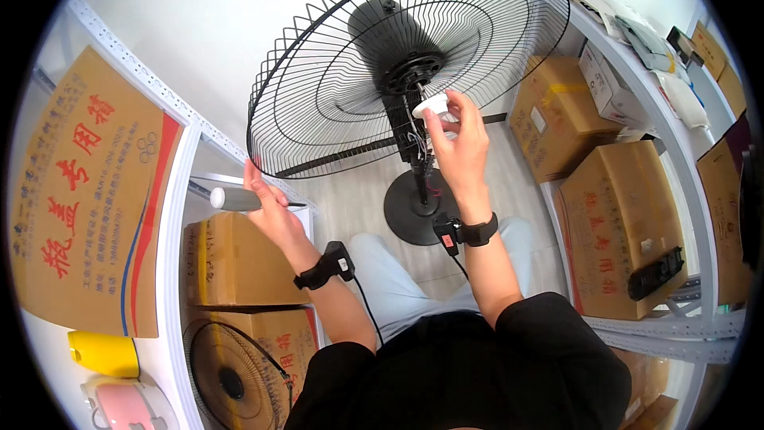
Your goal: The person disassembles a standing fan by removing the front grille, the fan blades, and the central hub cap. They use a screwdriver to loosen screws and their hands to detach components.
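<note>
A black standing fan tilts in front of me, its round wire guard around the dark motor housing; no blades show on it. My right hand pinches a white round plastic piece between thumb and fingers, right at the fan's central shaft. In my left hand is a grey-handled screwdriver, lying across the palm with its thin dark shaft pointing right. That hand's fingertips reach the guard's lower left rim; whether they grip it I cannot tell. Loose wires hang below the motor, above the round base.
Metal shelving with cardboard boxes stands close on the left, and more boxes fill the right shelves. Another round fan guard leans at lower left. A black molded part lies against a right-hand box.
</note>
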The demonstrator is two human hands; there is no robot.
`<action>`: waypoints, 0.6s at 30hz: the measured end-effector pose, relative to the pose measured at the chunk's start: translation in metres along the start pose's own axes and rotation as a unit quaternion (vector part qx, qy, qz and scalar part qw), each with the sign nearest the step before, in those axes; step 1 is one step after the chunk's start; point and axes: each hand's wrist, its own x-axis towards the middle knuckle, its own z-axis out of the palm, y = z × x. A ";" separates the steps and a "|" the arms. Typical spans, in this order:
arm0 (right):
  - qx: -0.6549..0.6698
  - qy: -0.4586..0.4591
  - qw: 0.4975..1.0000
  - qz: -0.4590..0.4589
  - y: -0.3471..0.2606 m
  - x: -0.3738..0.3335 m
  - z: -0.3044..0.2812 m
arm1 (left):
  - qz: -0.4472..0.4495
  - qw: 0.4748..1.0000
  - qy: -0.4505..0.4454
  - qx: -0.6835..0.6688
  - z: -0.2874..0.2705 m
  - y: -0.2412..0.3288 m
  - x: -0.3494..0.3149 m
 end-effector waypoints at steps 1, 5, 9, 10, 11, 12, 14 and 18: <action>-0.009 -0.016 0.997 0.070 0.000 -0.002 0.000 | 0.015 0.999 -0.030 0.032 0.000 0.007 0.001; -0.024 0.012 0.999 0.028 -0.008 -0.001 0.002 | 0.015 0.991 -0.068 0.114 0.010 0.014 -0.004; -0.070 -0.039 0.997 0.012 -0.001 0.002 0.000 | -0.006 0.993 -0.039 0.114 0.022 0.016 -0.010; -0.033 -0.059 0.995 0.074 0.002 0.004 -0.001 | -0.010 0.994 -0.035 0.106 0.025 0.015 -0.009; 0.098 -0.095 0.955 0.262 0.004 0.007 -0.003 | 0.009 0.994 -0.031 0.100 0.026 0.014 -0.008; 0.079 -0.068 0.970 0.220 0.004 0.006 -0.002 | 0.006 0.994 -0.033 0.103 0.026 0.015 -0.009; 0.044 -0.014 0.989 0.139 -0.007 0.002 0.004 | 0.000 0.993 -0.037 0.115 0.025 0.018 -0.011; -0.034 -0.025 0.999 -0.012 -0.005 0.002 -0.002 | -0.015 0.992 -0.038 0.120 0.026 0.024 -0.014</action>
